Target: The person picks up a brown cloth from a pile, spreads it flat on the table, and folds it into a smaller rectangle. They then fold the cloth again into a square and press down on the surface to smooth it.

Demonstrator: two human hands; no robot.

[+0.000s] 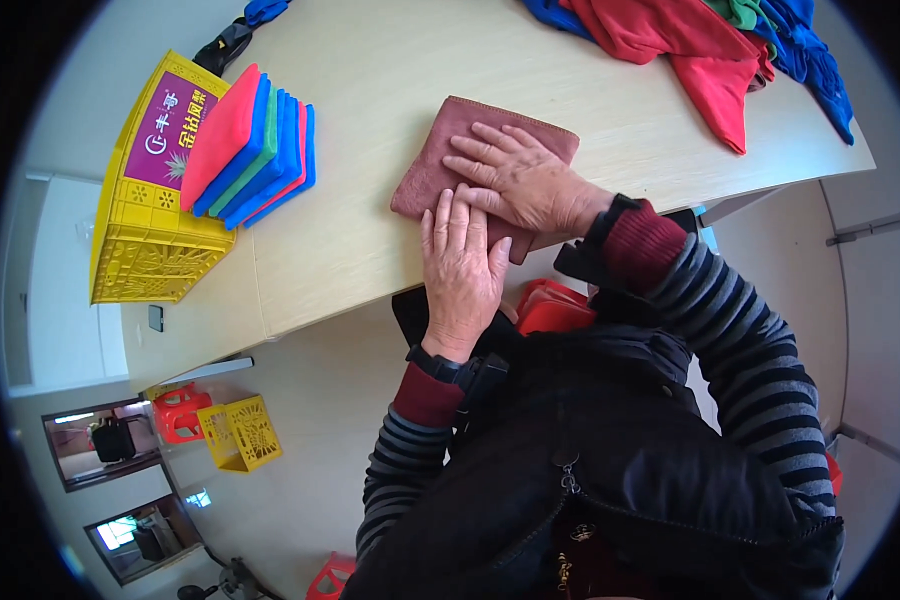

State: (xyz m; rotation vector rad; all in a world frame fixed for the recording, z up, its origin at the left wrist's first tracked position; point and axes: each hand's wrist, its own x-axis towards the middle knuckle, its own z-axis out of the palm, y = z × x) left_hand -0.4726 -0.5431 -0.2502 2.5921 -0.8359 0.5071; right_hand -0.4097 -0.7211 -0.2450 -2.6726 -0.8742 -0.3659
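A brownish-red cloth towel, folded into a rough square, lies at the near edge of the table, with one corner hanging slightly over it. My right hand rests flat on its middle, fingers stretched toward the left. Beside it my left hand lies on the towel's near part, fingers pointing away from me, its fingertips close to the right thumb. Neither hand grips anything. To the left stands a leaning pile of folded cloths in red, blue and green.
A yellow plastic crate with a purple label stands left of the pile, a small dark flat object near it. Loose red, blue and green cloths lie at the far right. Another yellow crate and a red stool are on the floor.
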